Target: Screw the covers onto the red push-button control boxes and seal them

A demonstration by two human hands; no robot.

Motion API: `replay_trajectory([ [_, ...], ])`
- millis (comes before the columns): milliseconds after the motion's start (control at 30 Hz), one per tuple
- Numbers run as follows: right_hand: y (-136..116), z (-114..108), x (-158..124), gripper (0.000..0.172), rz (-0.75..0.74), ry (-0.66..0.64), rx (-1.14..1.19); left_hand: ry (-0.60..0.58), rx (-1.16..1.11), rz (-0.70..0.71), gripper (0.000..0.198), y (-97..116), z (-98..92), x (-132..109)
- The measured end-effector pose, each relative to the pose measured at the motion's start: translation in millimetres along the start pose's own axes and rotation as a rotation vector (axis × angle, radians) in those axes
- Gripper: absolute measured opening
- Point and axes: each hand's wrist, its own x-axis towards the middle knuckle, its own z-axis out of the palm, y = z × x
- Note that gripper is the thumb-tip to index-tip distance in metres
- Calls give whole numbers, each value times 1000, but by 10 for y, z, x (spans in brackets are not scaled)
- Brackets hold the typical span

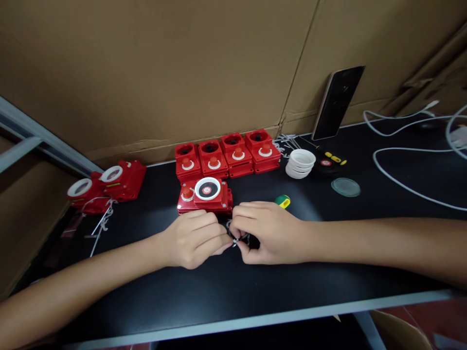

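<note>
My left hand (199, 238) and my right hand (268, 233) meet above the black table (204, 301), fingertips pinched together. Between them is a small shiny metal piece (234, 241), mostly covered by the fingers; its exact kind cannot be made out. Right behind my left hand lies a red box (204, 205) with a round window in a white ring (207, 194) and a red knob (187, 192). A green and yellow handle (282, 201) shows just past my right hand.
Several red boxes (229, 160) stand against the cardboard wall (164, 73). To their right are stacked white rings (299, 165), a clear disc (346, 187), a leaning phone (338, 102) and a white cable (397, 180). More red boxes (127, 182) sit at left.
</note>
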Motion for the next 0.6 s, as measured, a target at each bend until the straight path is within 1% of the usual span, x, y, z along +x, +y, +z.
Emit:
replay_trajectory([
  [133, -31, -34, 24, 6, 76, -63, 19, 16, 18, -3, 7, 4, 9, 2],
  [300, -74, -100, 65, 9, 213, -190, 38, 31, 16, -17, 4, -6, -14, 25],
  [367, -82, -124, 84, 12, 259, -224, 55, 10, 14, -26, 4, -11, -52, 50],
  [433, -85, -164, 108, 14, 291, -242, 75, -19, 11, -41, 9, -14, -97, 77],
  [533, -88, -315, 170, 18, 295, -257, 90, -35, -3, -77, 14, -14, -143, 106],
  [600, -88, -506, 231, 22, 261, -258, 138, -35, -16, -97, 15, -12, -147, 112],
])
